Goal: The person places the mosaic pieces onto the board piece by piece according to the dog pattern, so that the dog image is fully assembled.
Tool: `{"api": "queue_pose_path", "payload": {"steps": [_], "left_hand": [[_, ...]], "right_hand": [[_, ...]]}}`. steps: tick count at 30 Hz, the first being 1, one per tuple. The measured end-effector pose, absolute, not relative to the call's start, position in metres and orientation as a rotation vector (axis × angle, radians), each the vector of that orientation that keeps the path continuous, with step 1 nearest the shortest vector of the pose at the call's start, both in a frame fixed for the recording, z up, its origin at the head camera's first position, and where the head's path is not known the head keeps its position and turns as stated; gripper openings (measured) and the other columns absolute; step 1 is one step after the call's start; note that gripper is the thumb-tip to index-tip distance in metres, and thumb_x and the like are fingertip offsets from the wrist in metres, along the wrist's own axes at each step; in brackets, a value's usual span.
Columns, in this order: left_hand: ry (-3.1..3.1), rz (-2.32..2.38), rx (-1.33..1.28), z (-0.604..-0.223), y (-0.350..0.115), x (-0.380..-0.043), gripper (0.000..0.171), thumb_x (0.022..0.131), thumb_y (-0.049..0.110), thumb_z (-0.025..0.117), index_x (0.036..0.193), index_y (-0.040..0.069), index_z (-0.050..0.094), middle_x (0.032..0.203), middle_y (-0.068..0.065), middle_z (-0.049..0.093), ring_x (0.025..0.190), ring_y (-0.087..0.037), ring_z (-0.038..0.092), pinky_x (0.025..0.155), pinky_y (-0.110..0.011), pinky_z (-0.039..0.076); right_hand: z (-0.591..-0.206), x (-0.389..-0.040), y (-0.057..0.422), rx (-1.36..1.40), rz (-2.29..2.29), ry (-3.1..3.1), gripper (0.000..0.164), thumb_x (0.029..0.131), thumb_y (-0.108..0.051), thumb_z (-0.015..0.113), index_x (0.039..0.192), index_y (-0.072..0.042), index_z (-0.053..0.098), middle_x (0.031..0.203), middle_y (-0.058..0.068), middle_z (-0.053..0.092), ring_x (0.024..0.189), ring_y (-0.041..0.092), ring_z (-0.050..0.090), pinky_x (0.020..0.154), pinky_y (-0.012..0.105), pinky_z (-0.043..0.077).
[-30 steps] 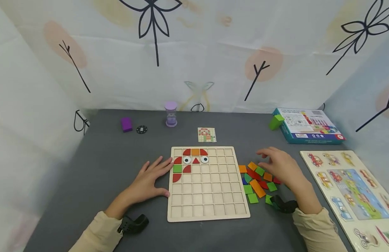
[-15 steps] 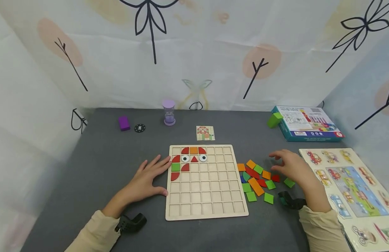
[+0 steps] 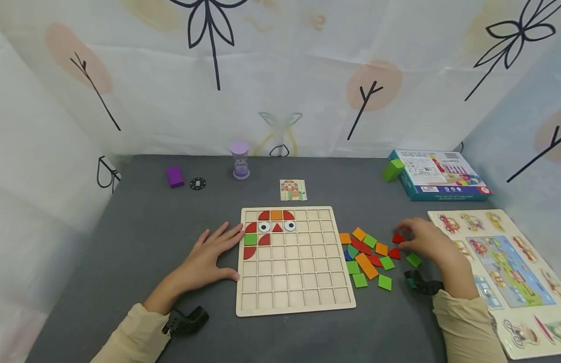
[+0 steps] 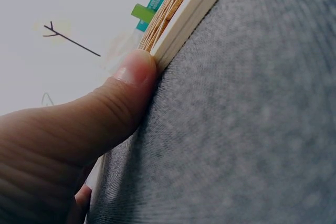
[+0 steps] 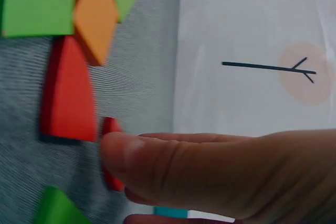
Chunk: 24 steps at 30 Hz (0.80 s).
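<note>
My left hand [image 3: 212,254] lies with spread, straight fingers along the left edge of the wooden grid board [image 3: 303,282]; in the left wrist view its thumb [image 4: 121,87] presses the board's side. Red, orange and green pieces plus two eye tiles sit in the board's upper left cells, among them an orange square [image 3: 276,215] and a green square [image 3: 250,239]. Right of the board, my right hand [image 3: 428,242] pinches a red curved-edge piece [image 3: 398,238] between thumb and fingers. Another red piece [image 5: 71,98] lies close by in the right wrist view.
Loose pieces, including an orange rectangle [image 3: 367,265], spread beside the board. A picture card [image 3: 293,190] lies behind it. Farther back are a purple sand timer [image 3: 240,161], black chip [image 3: 198,183], purple block [image 3: 175,177], green block [image 3: 392,170] and game box [image 3: 444,174]. A picture board [image 3: 489,322] lies right.
My right hand has moved right, away from the board, and its fingers have closed on a red piece. My left hand stays at the board's edge. The head view has shifted slightly.
</note>
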<state>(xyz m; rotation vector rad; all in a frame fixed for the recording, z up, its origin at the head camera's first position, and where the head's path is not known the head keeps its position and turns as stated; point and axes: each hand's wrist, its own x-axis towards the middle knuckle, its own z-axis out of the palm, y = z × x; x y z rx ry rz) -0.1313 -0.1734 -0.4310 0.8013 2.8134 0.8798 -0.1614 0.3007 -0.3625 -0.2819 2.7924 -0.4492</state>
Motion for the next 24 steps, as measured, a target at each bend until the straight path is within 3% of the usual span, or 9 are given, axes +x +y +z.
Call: {"api": "queue_pose_path", "payload": {"steps": [6, 11, 18, 24], "left_hand": [[2.819, 0.882, 0.797, -0.4319, -0.1744, -0.1315, 0.097, 0.06, 0.057, 0.068, 0.14, 0.018, 0.029, 0.147, 0.002, 0.023, 0.135, -0.029, 0.011, 0.101, -0.057, 0.001], [2.831, 0.894, 0.805, -0.4323, -0.175, -0.1309, 0.097, 0.06, 0.056, 0.069, 0.14, 0.018, 0.031, 0.146, 0.001, 0.025, 0.135, -0.03, 0.013, 0.101, -0.057, 0.002], [2.808, 0.867, 0.777, -0.4322, -0.176, -0.1312, 0.096, 0.062, 0.058, 0.068, 0.141, 0.02, 0.028, 0.147, 0.006, 0.021, 0.136, -0.025, 0.009, 0.102, -0.055, 0.0], [2.806, 0.855, 0.791, -0.4318, -0.1751, -0.1323, 0.096, 0.062, 0.059, 0.066, 0.141, 0.021, 0.028, 0.147, 0.005, 0.021, 0.136, -0.025, 0.009, 0.102, -0.055, 0.0]], "right_hand": [[-0.3695, -0.1662, 0.2956, -0.218, -0.392, 2.817, 0.024, 0.077, -0.016, 0.067, 0.095, -0.001, 0.06, 0.077, 0.006, 0.057, 0.067, 0.018, 0.049, 0.058, 0.032, 0.043], [-0.3692, -0.1666, 0.2906, -0.144, -0.366, 2.811, 0.031, 0.079, -0.026, 0.065, 0.094, 0.0, 0.059, 0.073, 0.006, 0.057, 0.063, 0.016, 0.048, 0.054, 0.029, 0.041], [-0.3687, -0.1647, 0.2942, -0.225, -0.412, 2.784, 0.026, 0.078, -0.011, 0.066, 0.1, 0.0, 0.058, 0.071, 0.004, 0.051, 0.061, 0.016, 0.043, 0.052, 0.027, 0.037], [-0.3703, -0.1658, 0.2941, -0.19, -0.406, 2.798, 0.023, 0.079, -0.01, 0.064, 0.098, 0.001, 0.059, 0.07, 0.004, 0.051, 0.062, 0.016, 0.045, 0.054, 0.026, 0.039]]}}
